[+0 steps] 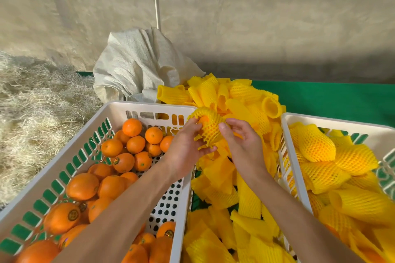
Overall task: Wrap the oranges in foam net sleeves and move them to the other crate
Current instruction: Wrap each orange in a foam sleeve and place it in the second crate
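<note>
Between the 2 crates runs a lane filled with a pile of loose sleeves [241, 179], and both hands work above its far end. The left hand [188, 145] and right hand [241, 143] grip 1 orange [204, 119] between them, a net sleeve [210, 128] stretched over most of it – only a patch of peel shows at the top left. The left fingers curl under and around the sleeve; the right thumb presses its side.

The left crate [64, 156] holds bare oranges [119, 156], and its near-right rim sits under the left forearm. The right crate [295, 162] holds wrapped oranges [333, 162]; its left wall stands just beside the right forearm. Both crates rest on a green desk [333, 98].

Behind the left crate slumps a white sack [136, 66]; straw [38, 102] lies to the left – a concrete wall [256, 17] closes the back.

Both crates are cut off by the frame's bottom edge, the right one also by the side.
</note>
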A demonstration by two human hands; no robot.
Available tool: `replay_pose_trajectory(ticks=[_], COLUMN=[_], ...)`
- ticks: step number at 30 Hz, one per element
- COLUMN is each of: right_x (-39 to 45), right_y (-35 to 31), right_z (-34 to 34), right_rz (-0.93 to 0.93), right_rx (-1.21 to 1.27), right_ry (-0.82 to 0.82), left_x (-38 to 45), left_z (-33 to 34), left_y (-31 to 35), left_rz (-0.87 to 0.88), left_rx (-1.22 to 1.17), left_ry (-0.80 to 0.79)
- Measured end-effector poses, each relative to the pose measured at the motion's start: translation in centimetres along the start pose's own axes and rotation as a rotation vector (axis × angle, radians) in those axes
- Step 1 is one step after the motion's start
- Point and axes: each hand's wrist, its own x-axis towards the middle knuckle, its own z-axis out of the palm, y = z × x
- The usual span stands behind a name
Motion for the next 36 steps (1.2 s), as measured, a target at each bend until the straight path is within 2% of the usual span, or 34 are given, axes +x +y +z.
replay_pose_trajectory(ticks=[3, 7, 10, 13, 18, 20, 22, 23, 25, 26, 28, 30, 32, 36], right_x=[0.2, 0.1, 0.0, -0.1, -0.1, -0.2, -0.2, -0.2, 0.0, 0.0, 0.0, 0.0, 0.1, 0.3], right_y=[0.0, -0.4, -0.5, -0.6, -1.4, -1.4, -1.2, -1.0, -0.6, -0.4, -0.4, -0.4, -0.6, -1.0], right_z=[-0.4, -0.6, -0.7, -0.7, -0.8, -0.6, -0.3, -0.3, -0.3, -0.3, -0.5, -0.6, -0.7, -0.9], right_rz=[-0.026, -0.186, -0.218, -0.279, -0.324, -0.264, -0.074, 0.066, 0.325, 0.397, 0.409, 0.344, 0.285, 0.304], right_rx=[0.018, -0.106, -0.154, -0.177, -0.041, -0.065, -0.153, -0.132, 0.137, 0.280, 0.416, 0.405, 0.394, 0.495], right_ry=[-0.027, -0.035, -0.025, 0.007, 0.037, 0.078, 0.077, -0.009, -0.257, -0.351, -0.439, -0.395, -0.280, 0.010], left_x=[0.0, 0.1, -0.2, -0.1, 0.3, 0.3, 0.1, 0.0, 0.0, 0.0, -0.1, -0.1, 0.1, -0.1], left_z=[-0.1, -0.1, 0.2, 0.4, 0.2, 0.1, 0.2, 0.3, 0.1, 0.0, -0.1, -0.1, 0.1, 0.0], left_y=[-0.3, -1.3, -1.5, -1.3, -1.0, -0.8, -0.8, -0.9, -1.1, -1.1, -0.8, -0.9, -1.3, -1.5], left_rz=[0.049, 0.154, 0.201, 0.196, 0.120, 0.123, 0.142, 0.158, 0.179, 0.177, 0.156, 0.154, 0.198, 0.423], left_rx=[0.047, 0.148, 0.144, 0.116, 0.055, 0.066, 0.095, 0.097, 0.093, 0.084, 0.078, 0.091, 0.182, 0.610], left_ry=[-0.025, 0.005, 0.017, 0.012, 0.111, 0.122, 0.116, 0.116, 0.096, 0.070, 0.030, 0.016, -0.011, 0.061])
